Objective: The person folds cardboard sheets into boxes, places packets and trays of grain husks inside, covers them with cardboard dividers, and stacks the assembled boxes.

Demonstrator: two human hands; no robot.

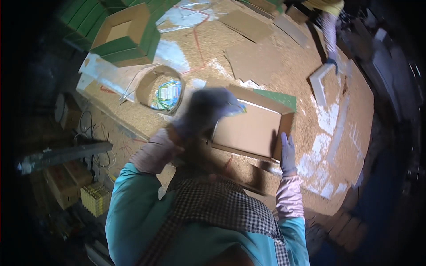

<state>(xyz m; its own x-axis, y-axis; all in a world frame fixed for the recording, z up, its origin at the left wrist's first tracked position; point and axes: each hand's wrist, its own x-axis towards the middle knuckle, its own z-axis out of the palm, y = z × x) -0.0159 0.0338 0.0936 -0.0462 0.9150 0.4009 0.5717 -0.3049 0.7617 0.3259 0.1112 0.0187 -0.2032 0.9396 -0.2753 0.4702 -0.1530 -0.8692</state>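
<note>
An open shallow cardboard box [246, 128] with a green outer side lies in front of me on the work table. At its right wall, my gloved right hand [288, 155] holds the near corner with the fingers pointing up. My gloved left hand [202, 111], blurred by motion, is over the box's left end. From its fingers sticks out a small blue, green and yellow packet [237, 108]. Left of the box, a round tub [177, 107] contains similar colourful packets [167, 94].
Green cardboard boxes [126, 37] are stacked at the far left. Flat cardboard sheets [253, 62] lie across the sawdust-strewn table [204, 48]. At the far right, another person's gloved hand [332, 64] touches a pale angled strip [317, 86]. A metal bar [66, 157] juts out at left.
</note>
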